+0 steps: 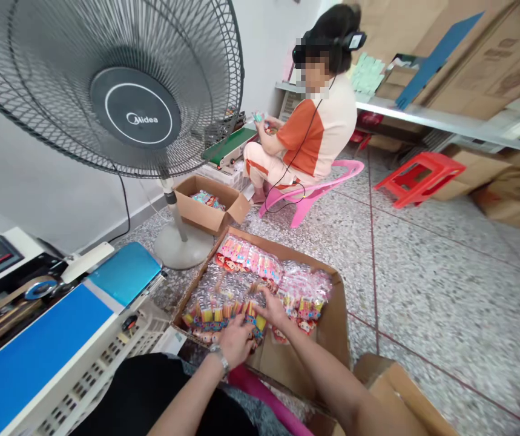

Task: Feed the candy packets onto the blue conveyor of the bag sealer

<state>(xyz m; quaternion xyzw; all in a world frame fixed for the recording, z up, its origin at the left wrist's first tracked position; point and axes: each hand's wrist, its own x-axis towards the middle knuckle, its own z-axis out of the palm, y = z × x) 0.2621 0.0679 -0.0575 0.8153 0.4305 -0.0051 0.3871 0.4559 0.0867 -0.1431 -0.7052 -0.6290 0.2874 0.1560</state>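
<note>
A large cardboard box [341,315] on the floor in front of me holds rows of small clear plastic packets with pink, yellow and blue contents. My left hand [236,340], with a metal watch on the wrist, lies on the near edge of the left row of packets [217,309], fingers stretched out. At that row's right end is my right hand [272,307], its thumb and fingers spread against the packets. Pink packets [250,257] lie behind, and another pile [305,290] is to the right. The undersides of both hands are hidden.
A standing fan [135,109] rises at the left, above a conveyor machine with a blue belt [42,363]. A smaller box [205,206] stands beyond. A co-worker [318,133] sits on a pink chair [309,194]. A red stool [418,175] stands at the right.
</note>
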